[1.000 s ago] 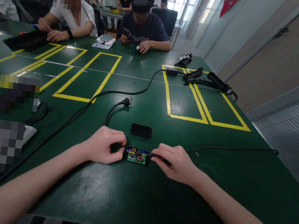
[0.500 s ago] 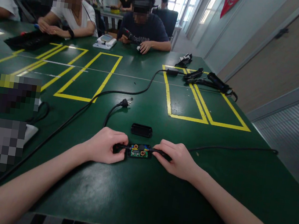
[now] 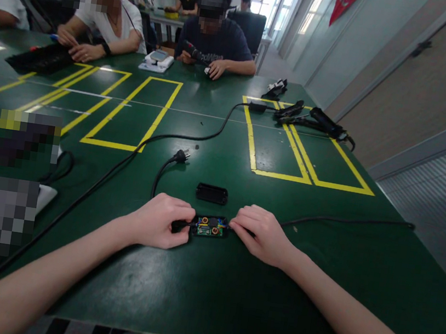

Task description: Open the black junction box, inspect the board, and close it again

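Observation:
A small green circuit board (image 3: 209, 226) with copper coils lies in a black case half on the green table (image 3: 204, 297), between my two hands. My left hand (image 3: 161, 220) is closed, pinching the black cable end at the board's left side. My right hand (image 3: 260, 234) is closed, pinching the cable stub at the board's right side. A separate black case lid (image 3: 211, 193) lies just behind the board. A black cord runs from my left hand to a plug (image 3: 178, 156).
A thin cable (image 3: 348, 222) trails right from my right hand to the table edge. Black adapters and cords (image 3: 312, 120) lie at the back right. Yellow tape boxes mark the table. Other people sit working at the far side. A long black cord (image 3: 134, 149) crosses the middle.
The board has tilted back and settled lower into the case between my hands. Both hands closed in slightly. The plug shifted a little to the left.

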Demonstrator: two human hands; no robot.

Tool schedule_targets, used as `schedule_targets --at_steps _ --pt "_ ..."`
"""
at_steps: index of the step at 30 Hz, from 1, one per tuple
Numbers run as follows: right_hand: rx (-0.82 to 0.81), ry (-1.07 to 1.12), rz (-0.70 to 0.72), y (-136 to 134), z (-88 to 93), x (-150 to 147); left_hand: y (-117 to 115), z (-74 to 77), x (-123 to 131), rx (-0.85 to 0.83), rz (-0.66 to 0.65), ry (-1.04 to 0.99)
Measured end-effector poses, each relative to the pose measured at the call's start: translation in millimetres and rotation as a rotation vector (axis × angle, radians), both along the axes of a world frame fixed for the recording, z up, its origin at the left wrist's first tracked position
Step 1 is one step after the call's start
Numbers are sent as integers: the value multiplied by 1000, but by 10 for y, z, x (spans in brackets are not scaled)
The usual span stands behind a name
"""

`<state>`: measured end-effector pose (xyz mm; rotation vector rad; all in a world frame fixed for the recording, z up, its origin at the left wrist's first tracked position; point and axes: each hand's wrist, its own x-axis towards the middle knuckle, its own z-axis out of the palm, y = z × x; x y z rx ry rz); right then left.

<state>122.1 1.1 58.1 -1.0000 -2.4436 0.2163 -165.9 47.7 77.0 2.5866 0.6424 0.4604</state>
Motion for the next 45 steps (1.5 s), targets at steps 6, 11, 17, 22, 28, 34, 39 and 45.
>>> schedule_targets --at_steps 6,11,17,22,28,34,39,45 --pt "-7 51 10 25 -29 1 3 6 5 30 -20 31" --pt "-131 133 -24 20 -50 3 19 16 -13 62 -17 40" --pt "-268 141 -101 23 12 4 41 1 -13 100 -26 49" --pt "-298 105 -133 14 56 -10 59 0 -9 109 -22 39" --pt "-317 118 -172 9 34 -30 37 60 5 62 -19 52" --pt "-309 110 -155 27 24 -9 73 25 -29 -132 -6 -20" --pt "-277 118 -170 25 0 -18 98 -14 -37 -168 11 -42" --pt "-110 237 -193 20 58 35 131 -32 -20 90 172 -88"
